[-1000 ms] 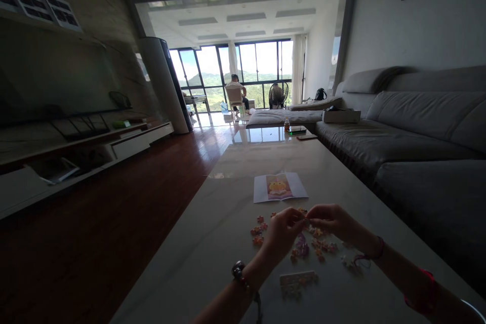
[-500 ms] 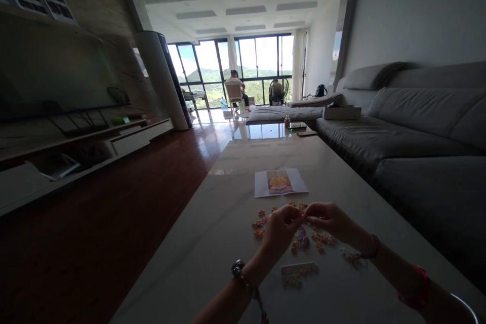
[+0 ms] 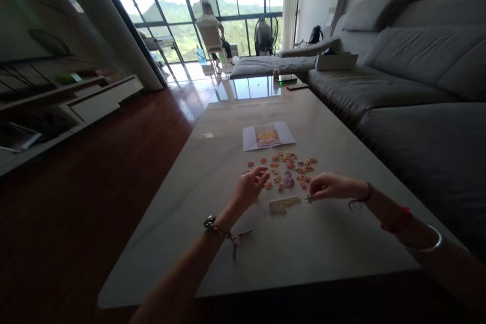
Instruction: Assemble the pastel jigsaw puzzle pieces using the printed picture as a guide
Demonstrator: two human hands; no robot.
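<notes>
Roughly early stage: only one short joined strip [image 3: 284,205] is done, lying on the table [image 3: 212,263] on my side of the scatter. My right hand [image 3: 328,186] pinches a pale piece [image 3: 309,199] low at the tabletop, just beside the strip's right end and, as far as I can tell, not yet joined. My left hand [image 3: 251,188] is loosely spread with nothing visible in it, fingertips at the left edge of the loose pieces [image 3: 290,167]. Most pieces remain unplaced. Reference sheet [image 3: 268,135] lies just beyond them.
</notes>
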